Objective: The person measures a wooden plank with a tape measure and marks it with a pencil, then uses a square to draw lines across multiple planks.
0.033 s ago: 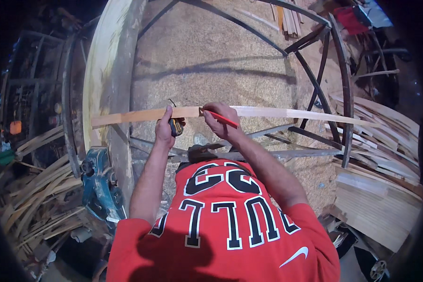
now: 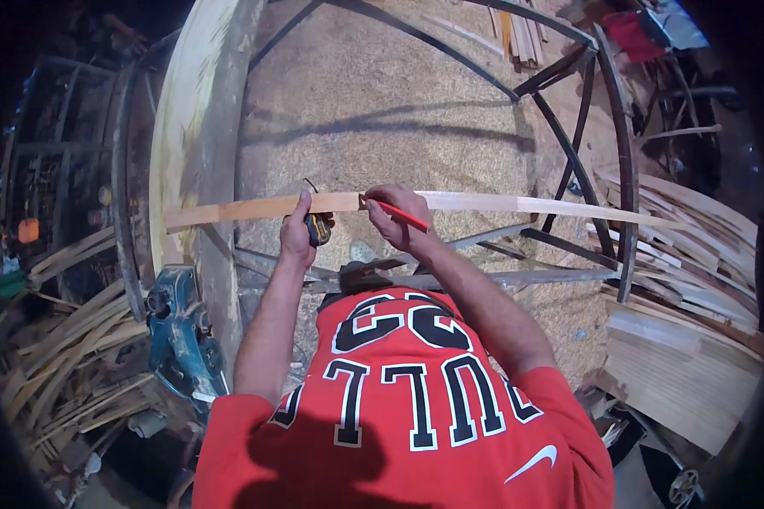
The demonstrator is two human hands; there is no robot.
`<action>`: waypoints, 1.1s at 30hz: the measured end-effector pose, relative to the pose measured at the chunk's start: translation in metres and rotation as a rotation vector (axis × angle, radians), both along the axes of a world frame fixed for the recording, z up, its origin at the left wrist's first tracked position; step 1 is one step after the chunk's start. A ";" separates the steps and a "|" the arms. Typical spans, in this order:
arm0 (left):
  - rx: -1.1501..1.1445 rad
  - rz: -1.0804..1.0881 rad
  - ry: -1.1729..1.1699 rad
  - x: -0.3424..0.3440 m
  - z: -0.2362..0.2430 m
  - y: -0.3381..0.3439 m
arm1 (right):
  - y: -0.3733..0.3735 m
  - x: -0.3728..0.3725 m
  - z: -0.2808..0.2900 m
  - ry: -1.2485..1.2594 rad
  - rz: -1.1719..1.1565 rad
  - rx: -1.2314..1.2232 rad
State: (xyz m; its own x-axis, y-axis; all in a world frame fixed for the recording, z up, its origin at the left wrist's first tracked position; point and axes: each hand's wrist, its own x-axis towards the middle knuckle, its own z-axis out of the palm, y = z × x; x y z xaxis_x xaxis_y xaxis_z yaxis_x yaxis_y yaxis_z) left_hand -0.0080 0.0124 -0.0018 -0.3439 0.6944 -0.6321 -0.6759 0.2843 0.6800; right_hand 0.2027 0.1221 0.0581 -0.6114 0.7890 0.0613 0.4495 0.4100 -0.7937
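A long, narrow pale wooden strip (image 2: 475, 200) lies crosswise in front of me. My left hand (image 2: 300, 233) is closed on a black-and-yellow tape measure (image 2: 318, 230) just beneath the strip, its thumb up over the strip's near edge. A thin dark piece sticks up beyond the strip above it. My right hand (image 2: 397, 216) grips a red pencil (image 2: 407, 216) on the strip, a little right of my left hand; the pencil's tip is too small to make out.
A thick pale beam (image 2: 182, 110) runs along the left, with a teal power tool (image 2: 178, 335) at its near end. Dark metal frame bars (image 2: 560, 144) surround a speckled board floor (image 2: 382, 127). Piles of wooden strips lie at right (image 2: 688, 254) and lower left (image 2: 68, 339).
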 end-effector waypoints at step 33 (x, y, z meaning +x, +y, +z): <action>-0.040 -0.736 0.089 0.068 0.070 -0.055 | -0.050 0.085 0.013 0.101 0.026 -0.777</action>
